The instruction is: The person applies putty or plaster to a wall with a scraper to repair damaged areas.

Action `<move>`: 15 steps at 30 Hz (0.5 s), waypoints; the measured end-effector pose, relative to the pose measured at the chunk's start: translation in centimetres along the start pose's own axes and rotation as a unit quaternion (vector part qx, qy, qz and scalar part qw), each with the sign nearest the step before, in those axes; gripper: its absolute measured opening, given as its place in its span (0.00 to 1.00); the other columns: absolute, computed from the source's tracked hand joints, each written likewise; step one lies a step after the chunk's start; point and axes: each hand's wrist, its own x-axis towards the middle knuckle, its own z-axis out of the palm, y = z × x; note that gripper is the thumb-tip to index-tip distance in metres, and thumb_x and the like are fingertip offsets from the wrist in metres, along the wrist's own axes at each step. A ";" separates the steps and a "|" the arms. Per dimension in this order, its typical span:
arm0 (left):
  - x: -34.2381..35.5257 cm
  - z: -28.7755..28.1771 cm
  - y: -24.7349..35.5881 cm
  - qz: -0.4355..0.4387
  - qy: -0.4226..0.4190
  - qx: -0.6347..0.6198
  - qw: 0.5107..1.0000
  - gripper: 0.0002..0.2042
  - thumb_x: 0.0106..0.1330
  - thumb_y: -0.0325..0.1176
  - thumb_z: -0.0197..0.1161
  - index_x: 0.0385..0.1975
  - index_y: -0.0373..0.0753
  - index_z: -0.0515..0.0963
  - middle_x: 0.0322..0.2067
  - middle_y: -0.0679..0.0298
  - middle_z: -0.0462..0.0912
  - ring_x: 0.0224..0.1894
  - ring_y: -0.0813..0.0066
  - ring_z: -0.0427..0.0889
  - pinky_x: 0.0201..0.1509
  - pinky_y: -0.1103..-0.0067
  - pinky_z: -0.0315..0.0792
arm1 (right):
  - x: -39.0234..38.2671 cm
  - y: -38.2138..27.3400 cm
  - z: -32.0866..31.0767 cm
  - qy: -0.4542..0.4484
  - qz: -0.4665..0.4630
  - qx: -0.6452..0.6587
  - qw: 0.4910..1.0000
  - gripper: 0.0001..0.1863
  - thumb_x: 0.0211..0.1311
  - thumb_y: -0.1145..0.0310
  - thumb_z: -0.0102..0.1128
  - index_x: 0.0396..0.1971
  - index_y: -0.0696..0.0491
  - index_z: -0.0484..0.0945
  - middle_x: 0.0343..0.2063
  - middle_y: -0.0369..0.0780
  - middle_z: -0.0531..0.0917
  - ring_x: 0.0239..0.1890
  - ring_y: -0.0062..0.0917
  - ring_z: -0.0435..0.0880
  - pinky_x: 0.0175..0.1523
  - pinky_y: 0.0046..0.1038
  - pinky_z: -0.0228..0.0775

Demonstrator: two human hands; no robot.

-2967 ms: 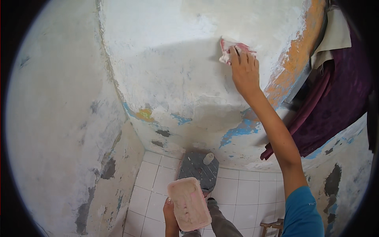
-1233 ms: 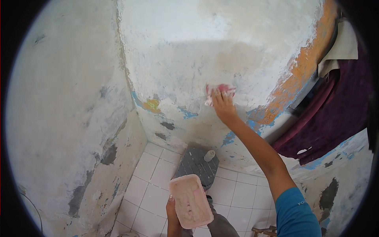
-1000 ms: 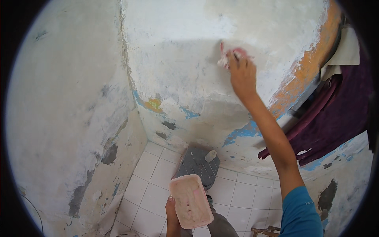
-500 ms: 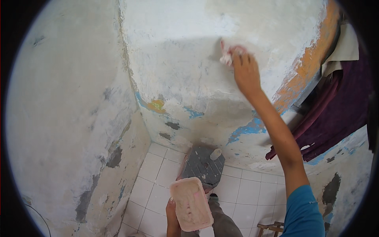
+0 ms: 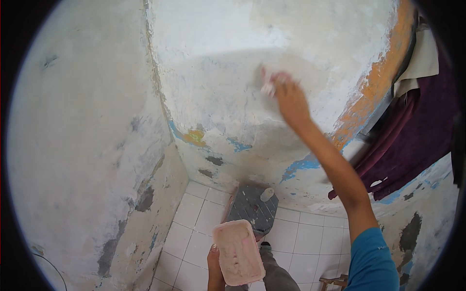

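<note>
My right hand (image 5: 291, 102) is closed on a pink spreader (image 5: 268, 87) smeared with white putty and blurred by motion. The spreader lies against the patchy white-grey wall (image 5: 213, 92) in front of me, below a brighter white area. Low in the picture, my left hand (image 5: 214, 264) grips the left side of a pink rectangular tub (image 5: 239, 254). Pale pinkish putty, with an uneven surface, fills much of the tub. Most of the left hand's fingers are hidden beneath and behind it.
A grey plastic stool (image 5: 252, 208) stands on white floor tiles (image 5: 303, 235) by the wall, with a small pale cylindrical object (image 5: 267, 194) on top. A dark purple cloth (image 5: 412, 140) hangs at right. Part of a wooden stool (image 5: 334, 281) shows lower right; another wall (image 5: 87, 145) borders the left.
My right hand has moved down and slightly left across the wall with the spreader. The tub in my left hand appears a little lower and further right, as does the scene around it.
</note>
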 end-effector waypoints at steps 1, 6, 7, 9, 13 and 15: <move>-0.2 0.1 0.2 0.005 0.000 0.000 1.000 0.26 0.77 0.51 0.44 0.64 0.38 0.68 0.54 0.54 0.79 0.51 0.60 0.84 0.53 0.66 0.81 | 2.5 1.1 -1.3 -0.001 0.036 -0.038 0.999 0.24 0.62 0.70 0.53 0.60 0.57 0.72 0.53 0.49 0.76 0.50 0.41 0.77 0.51 0.41 0.71; -0.2 0.4 0.3 0.014 -0.006 -0.001 1.000 0.26 0.77 0.51 0.44 0.65 0.38 0.68 0.54 0.54 0.79 0.51 0.60 0.84 0.53 0.66 0.81 | 1.2 -0.7 3.0 -0.026 -0.072 -0.159 0.984 0.23 0.59 0.70 0.55 0.54 0.62 0.75 0.50 0.48 0.79 0.47 0.37 0.77 0.56 0.39 0.72; 0.1 0.3 0.3 0.015 -0.009 -0.001 1.000 0.26 0.77 0.51 0.44 0.65 0.38 0.68 0.54 0.54 0.79 0.51 0.60 0.84 0.53 0.66 0.81 | -1.0 -1.7 4.1 -0.028 -0.095 -0.163 0.982 0.22 0.58 0.70 0.56 0.54 0.62 0.75 0.49 0.49 0.79 0.48 0.38 0.77 0.57 0.39 0.72; 0.1 0.0 0.1 0.015 -0.010 0.000 1.000 0.26 0.77 0.51 0.44 0.65 0.38 0.68 0.54 0.54 0.79 0.51 0.60 0.84 0.53 0.66 0.81 | -4.3 -3.5 4.3 -0.032 -0.118 -0.164 0.979 0.22 0.58 0.70 0.56 0.53 0.62 0.76 0.48 0.49 0.79 0.49 0.39 0.77 0.58 0.39 0.72; -0.1 0.0 0.6 0.020 -0.012 -0.002 1.000 0.26 0.77 0.51 0.44 0.65 0.38 0.67 0.55 0.54 0.79 0.51 0.60 0.84 0.53 0.66 0.81 | -2.8 -2.9 2.2 -0.075 -0.071 0.019 0.994 0.22 0.59 0.71 0.57 0.55 0.59 0.74 0.50 0.49 0.78 0.51 0.41 0.77 0.56 0.41 0.71; -0.1 0.6 0.7 0.022 -0.018 -0.005 1.000 0.27 0.77 0.51 0.44 0.65 0.38 0.67 0.55 0.54 0.79 0.51 0.60 0.84 0.53 0.66 0.81 | 1.6 1.8 -0.9 -0.007 -0.018 -0.024 1.000 0.25 0.62 0.71 0.56 0.60 0.56 0.71 0.52 0.48 0.76 0.48 0.41 0.77 0.54 0.41 0.70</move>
